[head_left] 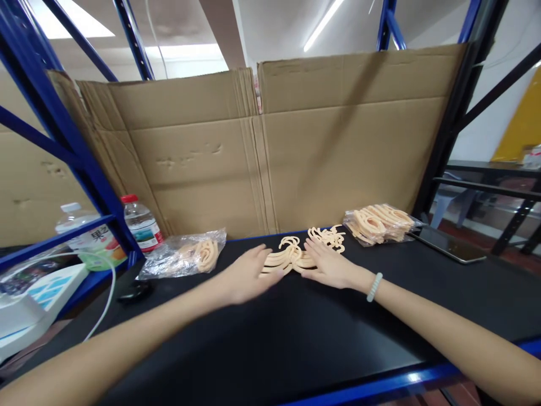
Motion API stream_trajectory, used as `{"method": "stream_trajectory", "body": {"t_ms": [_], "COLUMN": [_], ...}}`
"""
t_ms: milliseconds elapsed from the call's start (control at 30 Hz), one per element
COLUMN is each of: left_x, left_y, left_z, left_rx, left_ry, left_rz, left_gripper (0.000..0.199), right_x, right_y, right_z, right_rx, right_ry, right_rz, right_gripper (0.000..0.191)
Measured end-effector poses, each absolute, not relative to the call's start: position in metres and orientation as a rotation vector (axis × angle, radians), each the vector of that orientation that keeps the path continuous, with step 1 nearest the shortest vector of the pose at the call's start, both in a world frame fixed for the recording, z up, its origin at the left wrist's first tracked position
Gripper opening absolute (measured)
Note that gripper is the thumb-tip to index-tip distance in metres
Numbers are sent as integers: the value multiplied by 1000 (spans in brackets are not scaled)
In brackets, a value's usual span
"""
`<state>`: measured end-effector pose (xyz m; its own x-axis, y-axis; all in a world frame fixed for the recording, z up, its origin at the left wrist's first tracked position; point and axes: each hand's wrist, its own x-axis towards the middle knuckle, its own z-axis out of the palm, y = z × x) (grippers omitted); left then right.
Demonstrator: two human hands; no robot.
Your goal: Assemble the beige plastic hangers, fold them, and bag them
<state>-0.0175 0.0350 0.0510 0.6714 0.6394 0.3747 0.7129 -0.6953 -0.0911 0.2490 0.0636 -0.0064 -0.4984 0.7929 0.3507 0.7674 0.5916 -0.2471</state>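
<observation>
A black counter (270,349) edged in blue sits inside blue steel racking (63,141), backed by tall flattened cardboard sheets (296,152). A fluorescent tube (322,25) lights the pale ceiling; at far right, dark shelving (486,180) stands before a yellow panel (522,121).

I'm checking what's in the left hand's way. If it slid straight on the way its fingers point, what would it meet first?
The left hand points right and slightly back, so it would likely first meet the pile of beige hooks its fingertips already touch, then the right hand resting on that pile.
</observation>
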Motion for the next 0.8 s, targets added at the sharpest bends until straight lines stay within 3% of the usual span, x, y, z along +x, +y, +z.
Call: {"method": "stream_trajectory", "body": {"t_ms": [100,167,367,800], "left_x": [3,13,0,-5], "left_y": [44,49,51,91], "left_z": [26,12,0,-14], "left_rx": [-2659,-2672,-2716,-2495], "left_ry": [-1490,-1527,-1530,-1618], "left_rz": [-177,-145,-105,-151], "left_gripper": [85,90,87,78], "right_x": [238,235,221,213], "right_y": [61,60,59,117], "right_z": [-13,-15,-17,-10], "right_rx": [-1357,-1395,-1344,-1180], "right_ry": [-2518,-2531,-2556,-2662], "right_rz": [74,86,84,26], "right_gripper": [96,93,81,77]}}
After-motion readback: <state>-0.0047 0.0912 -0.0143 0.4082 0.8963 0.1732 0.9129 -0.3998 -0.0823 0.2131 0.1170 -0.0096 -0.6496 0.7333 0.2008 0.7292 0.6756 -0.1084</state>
